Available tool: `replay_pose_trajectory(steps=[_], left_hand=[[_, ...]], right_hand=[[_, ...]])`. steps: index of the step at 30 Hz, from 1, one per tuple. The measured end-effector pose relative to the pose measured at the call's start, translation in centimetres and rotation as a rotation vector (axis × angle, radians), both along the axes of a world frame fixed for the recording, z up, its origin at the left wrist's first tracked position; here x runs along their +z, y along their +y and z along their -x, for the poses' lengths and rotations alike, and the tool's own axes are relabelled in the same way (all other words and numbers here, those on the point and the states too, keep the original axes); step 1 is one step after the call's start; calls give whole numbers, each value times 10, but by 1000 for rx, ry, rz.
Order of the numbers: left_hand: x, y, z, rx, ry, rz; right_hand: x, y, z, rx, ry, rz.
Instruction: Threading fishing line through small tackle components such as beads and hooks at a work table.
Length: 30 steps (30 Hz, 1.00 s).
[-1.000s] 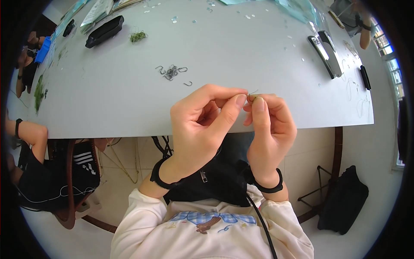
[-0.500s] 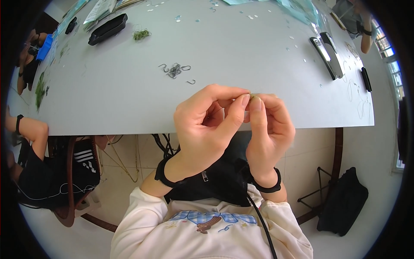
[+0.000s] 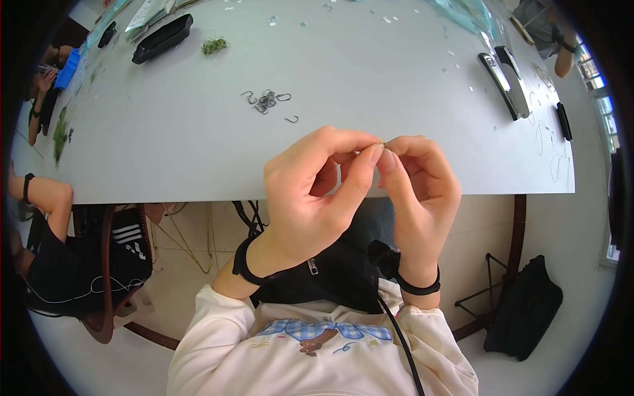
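Note:
Over the near edge of the table my left hand (image 3: 316, 188) and my right hand (image 3: 422, 195) meet fingertip to fingertip. Each is closed in a pinch of thumb and forefinger. A speck of green (image 3: 384, 143) shows between the tips, too small and covered to name. Just beyond my hands lies a small heap of dark metal hooks (image 3: 265, 101), and a single hook (image 3: 292, 119) rests apart from it, nearer me. Farther off sits a tangled green bunch of thin strands (image 3: 214, 45).
A black tray (image 3: 163, 39) stands at the far left. To the right are a stapler (image 3: 505, 82), a black pen-like object (image 3: 563, 121) and loose thin loops (image 3: 559, 166). Pale scraps dot the far tabletop. Another person's arm (image 3: 49, 195) is at the left.
My right hand has tilted and its wrist has shifted slightly right, with the thumb leaning more toward the left fingertips. Less of the green bit shows now. My left hand has barely moved.

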State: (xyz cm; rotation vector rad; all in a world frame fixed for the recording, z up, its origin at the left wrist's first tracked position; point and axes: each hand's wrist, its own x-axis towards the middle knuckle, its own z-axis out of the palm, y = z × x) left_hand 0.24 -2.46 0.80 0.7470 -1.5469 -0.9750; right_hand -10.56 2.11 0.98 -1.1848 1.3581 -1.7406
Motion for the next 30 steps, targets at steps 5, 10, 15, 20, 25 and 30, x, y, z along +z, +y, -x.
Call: replay_pose_trajectory(steps=[5,10,15,20,25,30], left_hand=[[-2,0,-1,-17,22,24],[-2,-1,-3,-85,66,10],[2,3,-9,-107,0,-80],[-3,-1,-5,-79,64,20],[-2,0,-4,-65,60,-12],[-2,0,-6,-62,27,-35]], right_hand=[[3,4,-2,74,-133,-57],[5,5,-7,110,-301,-67],[4,5,-6,124,-279,-77],[3,5,-6,130,-277,-90],[2,5,-7,102,-258,-71],[0,7,-8,97,-256,-41]])
